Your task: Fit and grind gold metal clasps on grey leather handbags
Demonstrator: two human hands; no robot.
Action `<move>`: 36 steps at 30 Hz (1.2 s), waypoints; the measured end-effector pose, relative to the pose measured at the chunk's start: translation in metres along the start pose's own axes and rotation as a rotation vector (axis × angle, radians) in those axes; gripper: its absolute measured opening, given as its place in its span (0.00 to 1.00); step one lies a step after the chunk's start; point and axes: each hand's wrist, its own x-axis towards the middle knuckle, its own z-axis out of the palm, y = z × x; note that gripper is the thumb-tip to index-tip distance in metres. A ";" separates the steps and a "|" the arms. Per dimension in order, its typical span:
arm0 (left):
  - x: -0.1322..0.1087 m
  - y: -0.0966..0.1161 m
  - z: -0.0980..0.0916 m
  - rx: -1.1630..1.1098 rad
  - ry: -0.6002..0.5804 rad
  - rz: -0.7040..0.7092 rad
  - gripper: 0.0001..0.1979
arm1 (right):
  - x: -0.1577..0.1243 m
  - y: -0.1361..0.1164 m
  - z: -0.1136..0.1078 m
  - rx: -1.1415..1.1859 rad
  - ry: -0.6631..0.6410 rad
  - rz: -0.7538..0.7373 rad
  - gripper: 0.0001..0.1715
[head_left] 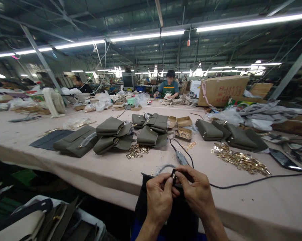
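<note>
My left hand (159, 197) and my right hand (197, 189) meet over the table's front edge, both closed in a pinch. Between their fingertips is a small black strap end (173, 174); any fitting on it is too small to make out. Under my hands a black bag (142, 201) rests against the table edge, largely covered by them. A plastic-wrapped handle (163, 168) curves up behind my left fingers. Just beyond my hands lies a grey handheld tool (181, 158) with a black cord.
Olive-grey bags (110, 126) lie in piles across the table (90, 174), with more bags (243, 137) to the right. Gold metal fittings (238, 159) form loose heaps. Small cardboard trays (184, 133), a phone (284, 159) and a fan (53, 103) stand about. A co-worker (169, 87) sits opposite.
</note>
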 end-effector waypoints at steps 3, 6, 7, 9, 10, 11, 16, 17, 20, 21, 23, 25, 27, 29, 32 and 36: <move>0.000 0.001 -0.001 -0.029 -0.030 -0.006 0.14 | 0.000 -0.001 0.000 0.032 0.014 0.024 0.07; 0.000 0.004 -0.002 -0.043 -0.052 -0.027 0.14 | 0.000 -0.002 -0.001 0.092 0.015 0.064 0.07; 0.001 0.005 -0.002 -0.041 -0.048 -0.036 0.15 | 0.000 -0.003 -0.001 0.109 0.005 0.074 0.07; 0.001 0.008 -0.001 -0.030 -0.023 -0.051 0.16 | -0.001 -0.003 -0.001 0.132 -0.018 0.081 0.07; 0.001 0.010 -0.001 -0.014 -0.007 -0.051 0.17 | -0.002 -0.004 -0.001 0.140 -0.026 0.080 0.07; 0.001 0.012 0.001 0.009 0.007 -0.045 0.16 | -0.003 -0.004 -0.001 0.146 -0.033 0.080 0.08; -0.003 0.019 0.007 0.164 0.084 0.083 0.12 | -0.006 -0.008 -0.002 0.132 -0.024 0.072 0.07; -0.004 0.020 0.008 0.186 0.099 0.114 0.11 | -0.007 -0.008 -0.001 0.124 -0.015 0.072 0.07; -0.007 0.022 0.010 0.227 0.126 0.148 0.10 | -0.010 -0.008 0.001 0.100 0.015 0.094 0.06; -0.008 0.022 0.011 0.226 0.135 0.141 0.10 | -0.010 -0.007 0.002 0.094 0.030 0.107 0.06; -0.008 0.023 0.012 0.203 0.154 0.126 0.09 | -0.012 -0.006 0.005 0.085 0.065 0.134 0.07; -0.007 0.022 0.012 0.171 0.170 0.120 0.09 | -0.012 -0.004 0.006 0.080 0.086 0.160 0.08; -0.006 0.019 0.011 0.132 0.165 0.100 0.10 | -0.012 -0.002 0.007 0.086 0.088 0.181 0.09; -0.005 0.014 0.008 0.071 0.104 0.032 0.12 | -0.011 0.000 0.006 0.111 0.104 0.207 0.10; -0.003 0.007 0.003 -0.027 -0.013 -0.073 0.16 | -0.009 0.005 0.004 0.187 0.119 0.247 0.12; -0.002 0.005 0.001 -0.094 -0.066 -0.068 0.15 | -0.008 0.010 0.002 0.230 0.110 0.242 0.14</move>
